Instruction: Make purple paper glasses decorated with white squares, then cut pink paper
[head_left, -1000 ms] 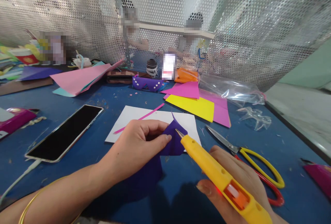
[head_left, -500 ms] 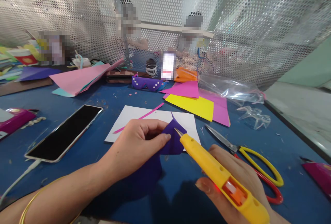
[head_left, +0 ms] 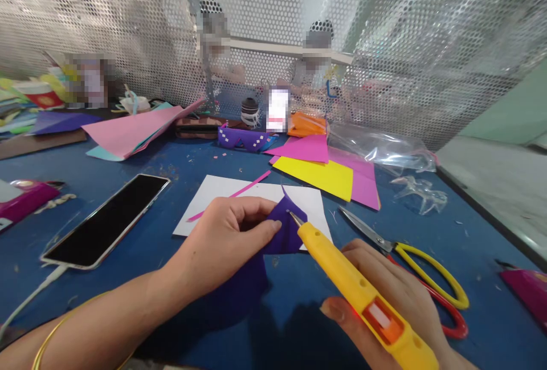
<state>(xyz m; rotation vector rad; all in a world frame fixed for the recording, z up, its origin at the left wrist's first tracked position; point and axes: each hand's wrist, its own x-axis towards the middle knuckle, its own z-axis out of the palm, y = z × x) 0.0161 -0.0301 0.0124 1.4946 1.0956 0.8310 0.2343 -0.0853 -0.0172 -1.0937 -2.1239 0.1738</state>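
A piece of purple foam or paper sheet [head_left: 282,236] is pinched between the thumb and fingers of my left hand [head_left: 231,236]. Its upper corner curls up, and more of it hangs below the hand. My right hand [head_left: 397,296] grips a yellow hot glue gun [head_left: 337,267] with a pointed metal nozzle. The nozzle tip meets the purple piece just right of my left thumb, where a tiny pale dot shows. Behind them a white sheet [head_left: 213,199] lies on the table with a thin pink strip [head_left: 252,183] across it.
Scissors [head_left: 384,244] lie right of my right hand, a phone [head_left: 111,219] with a cable at left. Further back are purple glasses [head_left: 243,138], a yellow sheet [head_left: 318,176], pink sheets [head_left: 137,127] and clear plastic [head_left: 380,145]. A perforated metal screen [head_left: 273,11] stands behind.
Both hands stay almost in place. The glue gun has shifted very slightly, and the orange and white part in its window sits differently.
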